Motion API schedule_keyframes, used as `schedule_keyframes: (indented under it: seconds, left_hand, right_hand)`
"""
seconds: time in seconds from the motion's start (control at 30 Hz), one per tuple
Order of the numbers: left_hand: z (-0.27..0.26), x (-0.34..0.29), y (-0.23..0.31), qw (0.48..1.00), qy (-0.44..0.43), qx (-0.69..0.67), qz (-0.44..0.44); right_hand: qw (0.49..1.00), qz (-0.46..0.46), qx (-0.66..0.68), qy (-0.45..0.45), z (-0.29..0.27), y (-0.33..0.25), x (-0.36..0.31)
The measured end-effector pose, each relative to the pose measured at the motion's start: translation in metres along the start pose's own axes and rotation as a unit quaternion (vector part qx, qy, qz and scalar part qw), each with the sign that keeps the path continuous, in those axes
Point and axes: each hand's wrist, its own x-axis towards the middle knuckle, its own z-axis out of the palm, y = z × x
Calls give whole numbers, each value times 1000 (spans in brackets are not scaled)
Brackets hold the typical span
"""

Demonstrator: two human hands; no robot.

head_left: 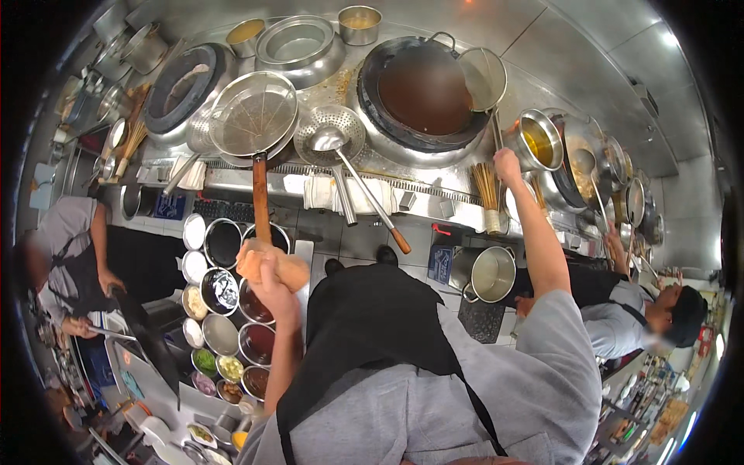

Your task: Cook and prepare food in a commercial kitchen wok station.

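Note:
My left hand [273,279] is closed at the lower end of a wooden handle belonging to a large wire skimmer [254,116]. A tan-orange shape lies at those fingers; I cannot tell whether it is a folded cloth. The mesh is held over the left part of the stove counter. My right hand [508,167] grips the thin handle of a round mesh strainer [487,81], whose head is at the right rim of a black wok [372,101]. Dark brown liquid [418,101], partly blurred, fills the wok. A ladle [329,139] lies on a perforated skimmer [349,155] between them.
A metal pot of yellow oil [542,138] stands by my right hand. Bamboo brushes [488,190] hang at the counter edge. A stockpot [494,275] is below right. Seasoning bowls [221,333] crowd my left. Co-workers stand left [74,232] and right [628,318].

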Motion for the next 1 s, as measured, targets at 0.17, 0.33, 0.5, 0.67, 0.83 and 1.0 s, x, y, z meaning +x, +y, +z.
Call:
schedule_keyframes:
  seconds: [0.17, 0.33, 0.5, 0.67, 0.83, 1.0]
  left_hand:
    - [36, -77, 42, 970, -117, -120, -177]
    - [39, -125, 36, 981, -46, -110, -155]
    - [55, -147, 31, 991, -64, -10, -118]
    - [75, -135, 8, 990, -83, 26, -111]
    - [31, -98, -59, 968, -119, 135, -175]
    - [-64, -86, -160, 933, -47, 267, -236]
  right_hand:
    - [867, 96, 409, -267, -15, -58, -15]
    - [828, 103, 435, -339, -27, -58, -22]
    - [758, 81, 495, -416, -21, -58, -32]
    - [650, 79, 615, -439, -19, -69, -54]
    - [622, 89, 649, -429, -32, -79, -64]
    - [566, 104, 696, -428, -51, -73, -60]
